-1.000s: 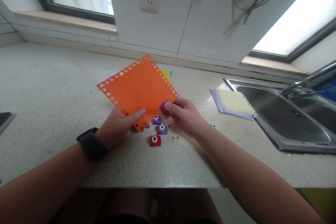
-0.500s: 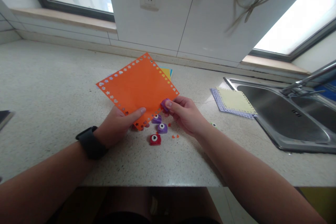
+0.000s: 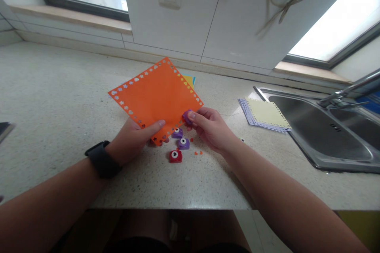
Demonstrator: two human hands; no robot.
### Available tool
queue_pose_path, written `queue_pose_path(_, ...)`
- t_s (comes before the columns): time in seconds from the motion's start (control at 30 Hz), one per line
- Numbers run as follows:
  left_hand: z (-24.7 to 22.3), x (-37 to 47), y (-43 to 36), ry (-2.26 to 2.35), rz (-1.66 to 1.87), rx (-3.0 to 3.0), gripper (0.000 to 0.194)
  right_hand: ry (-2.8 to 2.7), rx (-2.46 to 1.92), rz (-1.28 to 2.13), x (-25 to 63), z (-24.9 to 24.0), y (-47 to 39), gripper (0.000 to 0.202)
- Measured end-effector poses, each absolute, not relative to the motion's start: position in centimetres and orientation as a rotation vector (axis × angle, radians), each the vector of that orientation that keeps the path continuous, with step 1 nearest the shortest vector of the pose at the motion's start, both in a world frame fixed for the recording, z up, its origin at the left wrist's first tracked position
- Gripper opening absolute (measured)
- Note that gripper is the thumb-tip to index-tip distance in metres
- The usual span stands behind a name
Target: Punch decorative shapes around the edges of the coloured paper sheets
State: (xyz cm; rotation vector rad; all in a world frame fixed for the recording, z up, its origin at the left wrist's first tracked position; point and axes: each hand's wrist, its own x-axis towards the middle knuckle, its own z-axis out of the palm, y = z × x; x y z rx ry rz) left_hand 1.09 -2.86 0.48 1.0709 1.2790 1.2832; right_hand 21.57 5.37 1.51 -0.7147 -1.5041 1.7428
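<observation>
An orange sheet [image 3: 157,95] with small shapes cut along its edges is held up above the counter. My left hand [image 3: 139,134] grips its near corner, thumb on top and fingers beneath. At the sheet's right edge, my right hand [image 3: 212,130] pinches a purple punch [image 3: 187,117] that sits on the border. Below the sheet, two more purple punches [image 3: 183,143] [image 3: 177,133] and a red punch [image 3: 175,156] rest on the counter. Small orange cut-outs [image 3: 196,153] lie near them.
Yellow and blue paper [image 3: 190,81] lies behind the orange sheet. A stack of pale yellow and lilac sheets [image 3: 265,112] lies beside the steel sink [image 3: 320,138] on the right. A dark object [image 3: 5,129] is at the left edge of the speckled counter [image 3: 59,87].
</observation>
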Motion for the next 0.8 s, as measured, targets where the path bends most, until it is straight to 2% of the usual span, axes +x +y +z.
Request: queue_pose_path(0.8, 1.1, 1.4, -2.89, 1.344, 1.257, 1.168, 0.023, -1.491, -0.681, 1.751, 21.56, 1.59, 5.28, 0.026)
